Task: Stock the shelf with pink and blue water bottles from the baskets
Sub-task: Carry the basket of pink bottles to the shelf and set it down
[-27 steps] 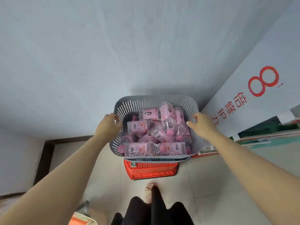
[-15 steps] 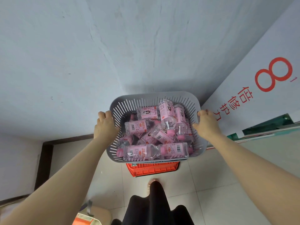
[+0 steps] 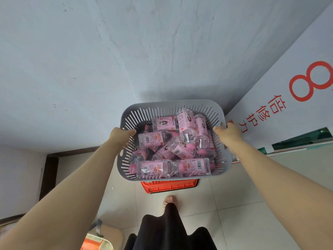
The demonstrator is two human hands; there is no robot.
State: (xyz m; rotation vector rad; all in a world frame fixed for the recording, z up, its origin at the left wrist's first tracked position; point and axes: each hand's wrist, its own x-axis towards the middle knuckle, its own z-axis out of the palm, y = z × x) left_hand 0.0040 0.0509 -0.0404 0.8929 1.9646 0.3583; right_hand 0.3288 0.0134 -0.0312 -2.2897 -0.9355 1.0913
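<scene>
The grey slotted basket is held up before a plain wall, above a red crate on the tiled floor. The left hand grips its left rim and the right hand its right rim, thumbs inside. Pink water bottles lie piled loose in it. Being full, it is likely heavy, and its thin walls may flex. The two side rims are the best hold, with the basket kept level so the slick bottles do not roll.

Bottles lie piled in the basket, left hand gripping its left rim, right hand its right, crate below.
</scene>
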